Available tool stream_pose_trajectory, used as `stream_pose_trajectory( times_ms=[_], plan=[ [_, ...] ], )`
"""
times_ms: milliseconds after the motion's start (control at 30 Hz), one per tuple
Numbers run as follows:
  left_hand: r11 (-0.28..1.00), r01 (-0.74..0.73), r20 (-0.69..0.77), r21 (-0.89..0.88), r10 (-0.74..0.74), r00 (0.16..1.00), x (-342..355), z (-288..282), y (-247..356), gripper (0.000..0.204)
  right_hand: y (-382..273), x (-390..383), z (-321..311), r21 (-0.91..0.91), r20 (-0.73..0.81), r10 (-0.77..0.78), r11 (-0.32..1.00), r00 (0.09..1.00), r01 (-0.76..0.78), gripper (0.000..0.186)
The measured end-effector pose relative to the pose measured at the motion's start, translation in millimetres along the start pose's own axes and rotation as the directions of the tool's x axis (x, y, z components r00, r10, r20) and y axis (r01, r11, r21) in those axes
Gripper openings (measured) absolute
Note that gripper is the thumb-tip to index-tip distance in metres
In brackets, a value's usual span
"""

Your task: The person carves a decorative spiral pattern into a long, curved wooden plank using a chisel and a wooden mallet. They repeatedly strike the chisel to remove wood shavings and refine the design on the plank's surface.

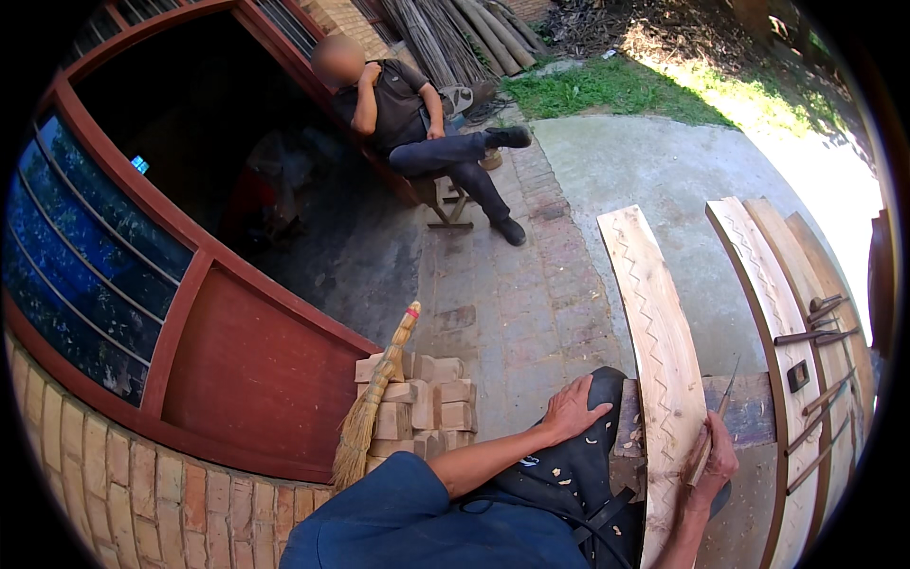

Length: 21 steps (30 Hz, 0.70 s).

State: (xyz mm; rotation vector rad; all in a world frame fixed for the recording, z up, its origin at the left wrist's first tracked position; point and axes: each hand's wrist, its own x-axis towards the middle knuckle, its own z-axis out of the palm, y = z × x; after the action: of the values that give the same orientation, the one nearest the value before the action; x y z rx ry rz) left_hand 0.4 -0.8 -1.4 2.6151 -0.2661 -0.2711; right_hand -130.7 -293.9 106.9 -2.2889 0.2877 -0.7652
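Observation:
My left hand (571, 410) lies flat on my dark-trousered knee, its fingers stretched out and holding nothing. My right hand (718, 457) is closed round the wooden handle (700, 453) of a tool with a thin, tapering blade (728, 387) that points away from me; its exact kind I cannot tell. Handle and hand are at the right edge of a long pale wooden plank (654, 313). Along the plank's upper face runs a zigzag line. The plank extends from beside my right leg out over the paving. Small wood chips lie on my trousers.
More planks (749, 247) lie to the right, one with a zigzag line, bearing several hand tools (823, 384) and a small dark block (798, 376). On the left, a straw broom (372, 408) leans on stacked bricks (427, 394). A person (403, 114) sits by the doorway.

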Motion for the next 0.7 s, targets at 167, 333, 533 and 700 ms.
stream_pose_trajectory(
  times_ms=[167, 333, 533, 700],
  plan=[
    [1.0, 0.004, 0.001, 0.001, -0.004, 1.0, -0.7, -1.4, 0.4, 0.09, 0.5, -0.3, 0.5, -0.008, 0.001, -0.01, 1.0, 1.0, 0.01, 0.027],
    [1.0, 0.003, 0.004, -0.002, -0.003, 1.0, -1.1, -3.4, 2.7, 0.09, 0.4, -0.2, 0.3, -0.013, -0.004, -0.018, 1.0, 1.0, 0.018, 0.027],
    [1.0, -0.001, -0.009, 0.011, 0.002, 1.0, -1.5, 0.3, -2.1, 0.091, -1.1, 0.0, 0.1, -0.001, 0.001, -0.019, 1.0, 1.0, 0.019, 0.027],
    [1.0, 0.005, -0.004, 0.003, -0.005, 1.0, -0.5, 0.6, -1.2, 0.092, -1.7, 0.4, -0.7, -0.006, -0.001, -0.027, 1.0, 1.0, 0.027, 0.027]
  ],
)
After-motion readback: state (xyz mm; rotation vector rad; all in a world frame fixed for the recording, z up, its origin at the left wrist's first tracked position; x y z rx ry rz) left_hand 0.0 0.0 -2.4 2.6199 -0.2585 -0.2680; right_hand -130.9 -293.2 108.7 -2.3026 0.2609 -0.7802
